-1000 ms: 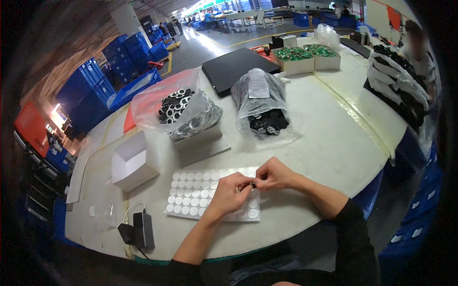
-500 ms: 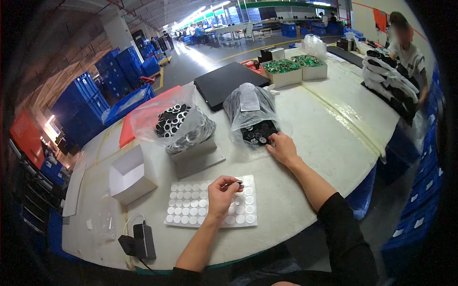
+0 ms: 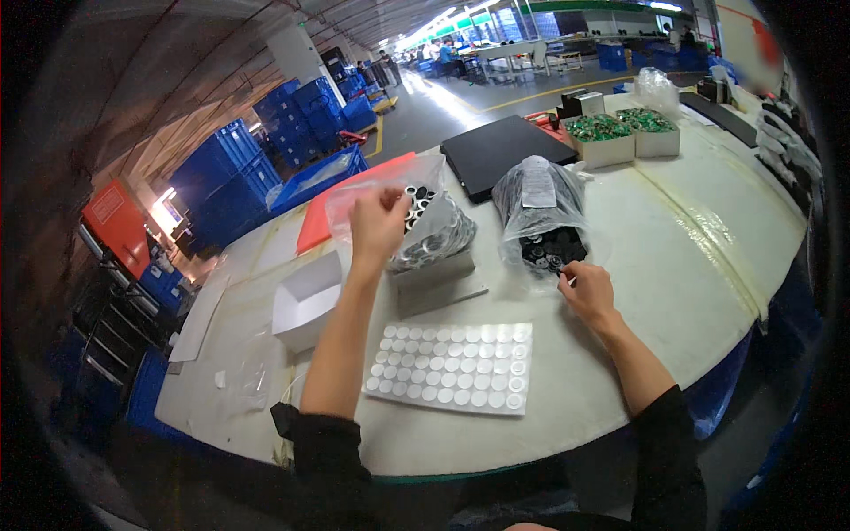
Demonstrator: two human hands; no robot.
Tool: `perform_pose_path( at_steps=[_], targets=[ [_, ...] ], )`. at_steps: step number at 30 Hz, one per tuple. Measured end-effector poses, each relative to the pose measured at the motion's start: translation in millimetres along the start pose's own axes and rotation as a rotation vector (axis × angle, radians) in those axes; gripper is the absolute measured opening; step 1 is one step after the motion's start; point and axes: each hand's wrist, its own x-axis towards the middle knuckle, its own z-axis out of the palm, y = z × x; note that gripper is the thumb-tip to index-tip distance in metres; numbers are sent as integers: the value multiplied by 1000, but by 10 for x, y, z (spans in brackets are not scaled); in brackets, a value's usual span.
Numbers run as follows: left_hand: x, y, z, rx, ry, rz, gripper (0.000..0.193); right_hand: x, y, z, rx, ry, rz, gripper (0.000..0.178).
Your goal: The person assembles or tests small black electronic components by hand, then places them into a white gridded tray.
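My left hand is raised at the mouth of a clear plastic bag full of black-and-white rings. Its fingers are closed together; what they hold, if anything, does not show. To the right, my right hand pinches a small black disc at the opening of another clear bag. Loose black discs fill that bag's mouth. Nearer to me lies a white tray with rows of white round pieces; several in its right column look like rings.
An open white box stands left of the ring bag. Behind lie a flat black case and two boxes of green circuit boards. A black power adapter sits by the near left edge, partly behind my left forearm.
My left hand has left the tray for the ring bag, uncovering the white pieces. My right hand stays at the black-disc bag. The whole view has turned left.
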Motion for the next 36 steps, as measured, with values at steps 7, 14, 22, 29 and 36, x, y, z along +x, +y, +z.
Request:
perform_pose_path(
  at_steps=[7, 14, 22, 29, 36],
  targets=[
    [-79, 178, 265, 285, 162, 283, 20, -23, 144, 2, 366, -40, 125, 13],
    [-1782, 231, 704, 34, -608, 208, 13, -75, -90, 47, 998, -267, 431, 13],
    [-1757, 188, 1176, 259, -689, 235, 13, -147, -161, 124, 1026, -395, 399, 12],
    [-1808, 389, 1264, 458, -672, 416, 9, -154, -157, 61, 1152, -394, 449, 18],
    [-1773, 199, 1089, 195, -701, 116, 25, -205, -165, 282, 1129, -494, 392, 22]
  ],
)
